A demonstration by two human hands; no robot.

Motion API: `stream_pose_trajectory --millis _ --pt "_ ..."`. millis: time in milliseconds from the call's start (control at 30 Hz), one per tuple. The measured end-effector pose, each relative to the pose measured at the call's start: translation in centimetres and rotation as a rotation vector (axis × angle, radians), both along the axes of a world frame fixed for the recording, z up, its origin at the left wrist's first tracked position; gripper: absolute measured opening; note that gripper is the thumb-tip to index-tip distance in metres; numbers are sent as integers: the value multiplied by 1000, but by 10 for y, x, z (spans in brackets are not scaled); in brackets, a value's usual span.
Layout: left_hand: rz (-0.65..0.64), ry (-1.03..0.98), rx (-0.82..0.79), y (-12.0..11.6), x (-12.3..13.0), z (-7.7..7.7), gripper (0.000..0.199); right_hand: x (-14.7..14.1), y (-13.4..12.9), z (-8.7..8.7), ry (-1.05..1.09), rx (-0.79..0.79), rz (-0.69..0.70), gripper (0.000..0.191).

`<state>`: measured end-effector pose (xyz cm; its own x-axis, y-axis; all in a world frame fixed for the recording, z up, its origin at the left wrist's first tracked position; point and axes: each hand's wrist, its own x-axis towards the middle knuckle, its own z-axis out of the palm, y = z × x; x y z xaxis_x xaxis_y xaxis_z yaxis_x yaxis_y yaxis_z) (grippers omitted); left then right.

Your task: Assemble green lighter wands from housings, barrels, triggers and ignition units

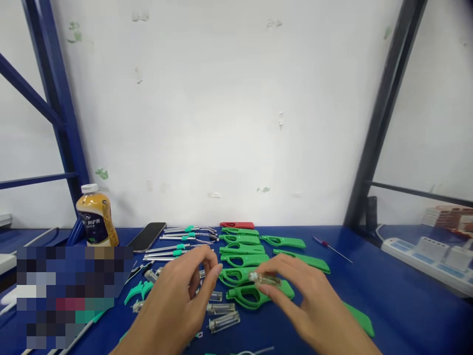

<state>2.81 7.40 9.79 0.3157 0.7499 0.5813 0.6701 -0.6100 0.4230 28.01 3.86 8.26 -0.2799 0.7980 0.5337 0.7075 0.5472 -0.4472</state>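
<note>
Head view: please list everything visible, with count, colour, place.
Bottle: 1, yellow, back left
Phone: 1, black, beside bottle
Metal rods: several, silver, centre left
Casings: 1 red, several green, centre to right
Cartridges: several, clear, front centre
Plastic pieces: several, teal, left
Thin rod: 1, pale, right
Power strip: 1, white, far right
Table: 1, blue, foreground
Wall: 1, white, background
Posts: at least 2, blue, dark, sides
Left hand: 1, bare, centre
Right hand: 1, bare, centre, holding another cartridge

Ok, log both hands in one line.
left hand: curled, hold unclear, near loose clear cartridges | right hand: holds a clear cartridge, near green handle shells
</note>
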Motion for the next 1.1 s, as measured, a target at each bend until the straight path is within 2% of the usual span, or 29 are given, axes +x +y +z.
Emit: stream_pose_trajectory --millis 167,233,367,533,667,800,933,1100 --pt "-34 30 -51 4 -12 -15 25 11 0 2 52 100 -125 7" --pt "-8 28 -97 6 -20 -15 24 14 2 4 42 105 -140 9" --pt "79 36 -37 11 -29 -10 24 13 5 6 18 88 -127 9" --pt "96 269 -86 19 -33 -20 30 10 3 5 -1 66 -112 12" --pt "36 454 -156 37 -30 -29 25 8 2 3 -1 15 -96 13" --pt "-20 637 -248 57 -21 -30 16 7 4 2 -8 -3 -104 13" --pt "-18 743 -319 71 -14 -30 38 9 4 1 -16 0 -103 13" --pt "-32 779 -369 83 -11 -37 38 13 1 4 -20 13 -87 14"
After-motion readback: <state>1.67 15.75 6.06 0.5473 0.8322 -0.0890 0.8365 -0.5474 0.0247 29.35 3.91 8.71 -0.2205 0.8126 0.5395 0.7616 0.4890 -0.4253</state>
